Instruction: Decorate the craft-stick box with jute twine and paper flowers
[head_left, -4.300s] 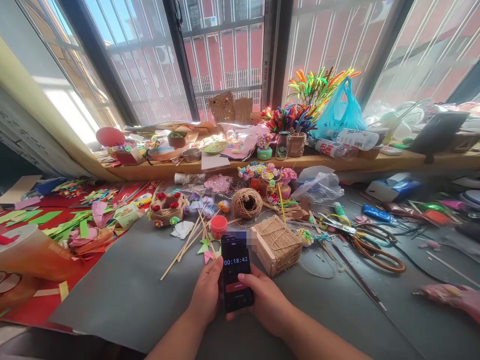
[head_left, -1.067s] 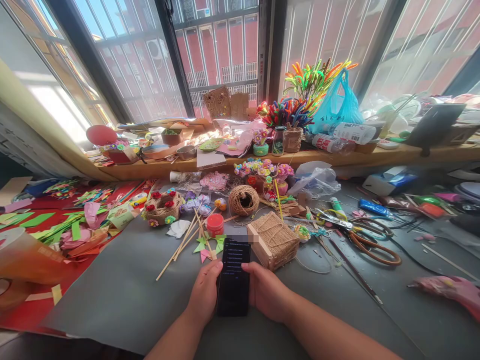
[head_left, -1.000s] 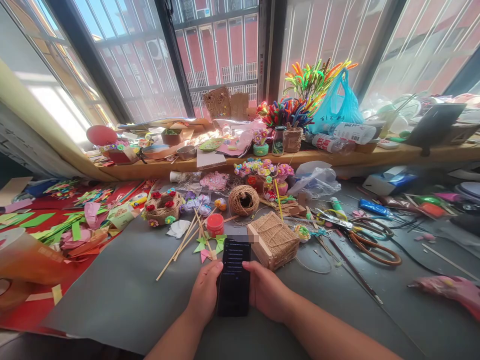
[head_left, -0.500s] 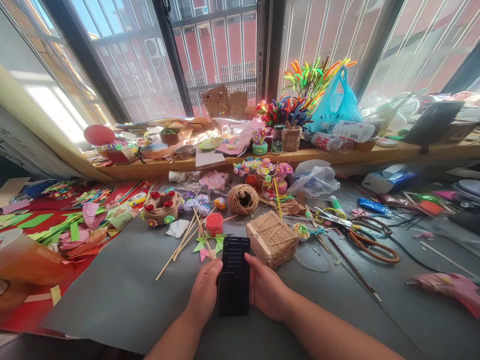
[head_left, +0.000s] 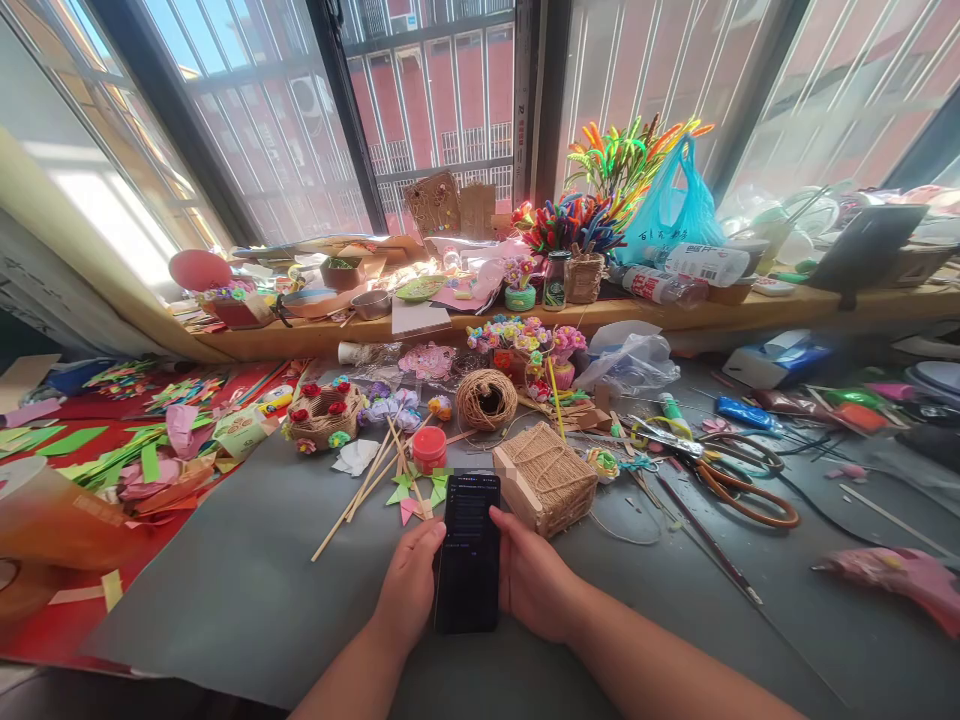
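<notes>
A dark smartphone (head_left: pixel 469 570) is held upright between my two hands, its screen showing dim lines of text too small to read. My left hand (head_left: pixel 409 575) closes on its left edge, thumb on the side of the screen. Along the right edge my right hand (head_left: pixel 536 575) grips it, thumb near the upper part. Just behind the phone stands a twine-wrapped box (head_left: pixel 555 475). Paper stars (head_left: pixel 405 490), wooden sticks (head_left: pixel 365 490) and a small red jar (head_left: pixel 429 449) lie to its upper left.
Large scissors (head_left: pixel 712 470) and a pink glue gun (head_left: pixel 892 580) lie on the right. A ball of twine (head_left: pixel 469 405) and a flower-trimmed basket (head_left: pixel 324 418) sit farther back. Paper strips cover a red sheet (head_left: pixel 247 385) at left. The windowsill (head_left: pixel 315 343) is crowded with crafts.
The phone's screen went from a timer reading 00:18:42 to dark lines of text. My right thumb moved from the lower screen up to the right edge. The view shifted slightly.
</notes>
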